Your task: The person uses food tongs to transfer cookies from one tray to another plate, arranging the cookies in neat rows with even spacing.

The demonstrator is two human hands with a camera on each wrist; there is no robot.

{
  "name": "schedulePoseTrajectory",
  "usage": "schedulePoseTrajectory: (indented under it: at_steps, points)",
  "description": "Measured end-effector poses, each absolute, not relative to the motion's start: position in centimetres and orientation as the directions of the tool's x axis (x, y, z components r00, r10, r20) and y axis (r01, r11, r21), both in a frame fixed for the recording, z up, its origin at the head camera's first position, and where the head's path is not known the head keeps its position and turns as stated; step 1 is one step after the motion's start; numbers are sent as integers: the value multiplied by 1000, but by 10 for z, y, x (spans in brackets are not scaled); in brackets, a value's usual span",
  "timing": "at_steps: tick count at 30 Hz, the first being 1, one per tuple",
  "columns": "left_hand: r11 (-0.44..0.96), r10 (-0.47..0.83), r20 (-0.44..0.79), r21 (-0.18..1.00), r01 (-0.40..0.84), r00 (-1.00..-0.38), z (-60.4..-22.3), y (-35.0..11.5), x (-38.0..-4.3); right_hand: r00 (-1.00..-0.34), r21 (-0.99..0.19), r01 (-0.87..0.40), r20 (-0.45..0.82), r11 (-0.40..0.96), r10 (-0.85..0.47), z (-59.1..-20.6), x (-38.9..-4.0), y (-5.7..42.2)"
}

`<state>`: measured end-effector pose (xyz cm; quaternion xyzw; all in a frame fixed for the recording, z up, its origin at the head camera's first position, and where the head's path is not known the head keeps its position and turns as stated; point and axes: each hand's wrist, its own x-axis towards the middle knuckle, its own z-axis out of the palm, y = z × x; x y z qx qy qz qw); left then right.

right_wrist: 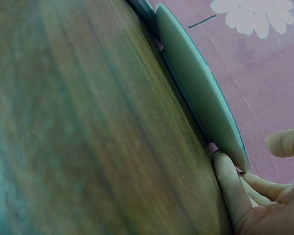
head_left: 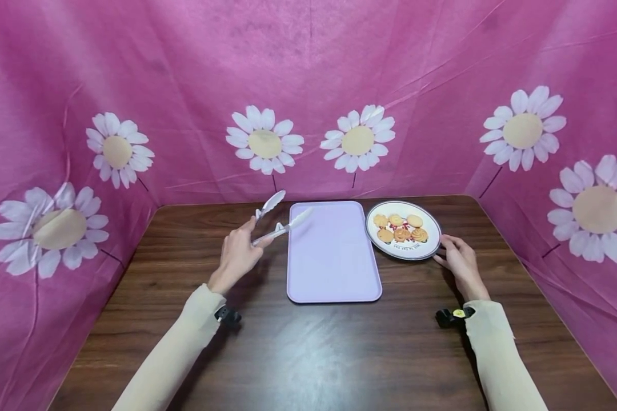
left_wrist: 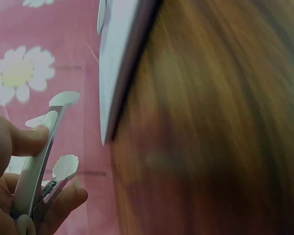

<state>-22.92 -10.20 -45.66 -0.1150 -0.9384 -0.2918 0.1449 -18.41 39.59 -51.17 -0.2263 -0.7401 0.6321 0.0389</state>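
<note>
My left hand (head_left: 239, 251) holds a pair of tongs (left_wrist: 36, 171), its thumb pressed along one arm. The tongs' pale, spoon-like ends are spread apart, one reaching over the lilac tray (head_left: 334, 257). At the right, my right hand (head_left: 460, 262) touches the rim of a white plate (head_left: 432, 242) with a dark edge. In the right wrist view, fingertips (right_wrist: 228, 169) meet the plate's underside at the rim, while another digit stands off from it. Several golden cookies (head_left: 402, 234) lie on the plate in two rows.
The tray lies flat on the dark wooden table (head_left: 308, 354), between both hands. Right beside its right edge is the plate. Pink cloth (head_left: 308, 68) with large daisies surrounds the table's back and sides.
</note>
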Motion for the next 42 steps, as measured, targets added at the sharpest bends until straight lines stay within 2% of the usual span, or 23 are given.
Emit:
schedulePoseTrajectory:
  at_steps: [11,22,35,42]
  points:
    - [823,38,318,528,211,-947,-470,-149,-224,-888,-956,282,-230,77,397,-510,-183,395]
    - [845,6,224,520,125,-975,-477,-178,-222,-886,-961,272,-233,42,400,-511,-184,395]
    - [872,20,184,478,107,-983,-484,-184,-219,-871,-955,292,-285,-45,400,-508,-182,394]
    - [893,14,160,442,84,-987,-485,-186,-219,-872,-960,274,-272,-55,406,-501,-181,395]
